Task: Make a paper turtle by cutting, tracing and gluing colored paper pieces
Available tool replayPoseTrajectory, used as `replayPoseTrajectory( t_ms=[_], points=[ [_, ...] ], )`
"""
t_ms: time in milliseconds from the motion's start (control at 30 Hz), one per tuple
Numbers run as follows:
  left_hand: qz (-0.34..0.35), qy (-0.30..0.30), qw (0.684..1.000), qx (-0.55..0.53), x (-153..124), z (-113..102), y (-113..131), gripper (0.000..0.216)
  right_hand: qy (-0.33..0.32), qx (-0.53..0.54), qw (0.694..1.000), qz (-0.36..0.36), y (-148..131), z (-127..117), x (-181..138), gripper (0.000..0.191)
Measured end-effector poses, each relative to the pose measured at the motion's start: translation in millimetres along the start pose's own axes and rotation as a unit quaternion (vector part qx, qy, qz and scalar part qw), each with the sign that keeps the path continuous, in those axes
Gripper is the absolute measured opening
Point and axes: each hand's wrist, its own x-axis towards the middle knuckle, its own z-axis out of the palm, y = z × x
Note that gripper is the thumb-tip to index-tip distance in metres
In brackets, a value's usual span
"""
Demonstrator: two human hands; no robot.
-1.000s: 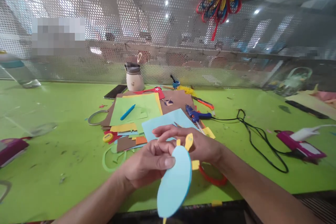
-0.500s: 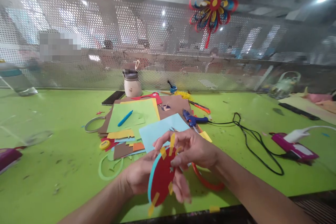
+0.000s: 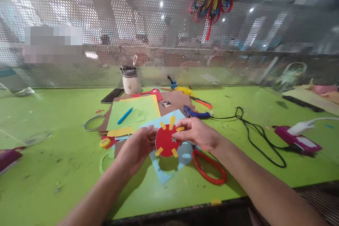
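Observation:
Between my two hands is a red paper disc (image 3: 165, 143) with several yellow paper strips sticking out round its edge and a small pale star near its right side. My left hand (image 3: 137, 146) grips the disc's left edge, the fingertips partly behind it. The thumb and fingers of my right hand (image 3: 197, 134) pinch its right edge beside a yellow strip. Under the disc lies a light blue sheet (image 3: 165, 174) with a round cutout through which the green table shows. Red-handled scissors (image 3: 212, 174) rest below my right wrist, their blades mostly hidden.
A blue glue gun (image 3: 196, 113) with a black cord lies behind my right hand, near a purple power strip (image 3: 298, 140). A blue pen (image 3: 125, 116) rests on green paper (image 3: 113, 107). Farther back stand a white bottle (image 3: 131, 83) and a perforated screen (image 3: 156, 53).
The disc has turned from a slant to face me and moved up slightly. My right hand has shifted to its right edge, uncovering the blue sheet and the scissor handles.

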Motion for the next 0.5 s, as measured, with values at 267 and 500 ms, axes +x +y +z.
replayPoseTrajectory(
  t_ms=[267,500],
  points=[
    [0.01,0.015,0.99,0.138,-3.7,7.5,-3.5,0.016,0.018,0.0,1.0,0.022,2.1,-1.7,5.5,0.033],
    [0.018,0.047,0.984,0.173,-5.4,12.4,-1.9,0.026,0.023,-0.008,1.0,0.008,6.7,-2.8,7.7,0.032]
  ],
)
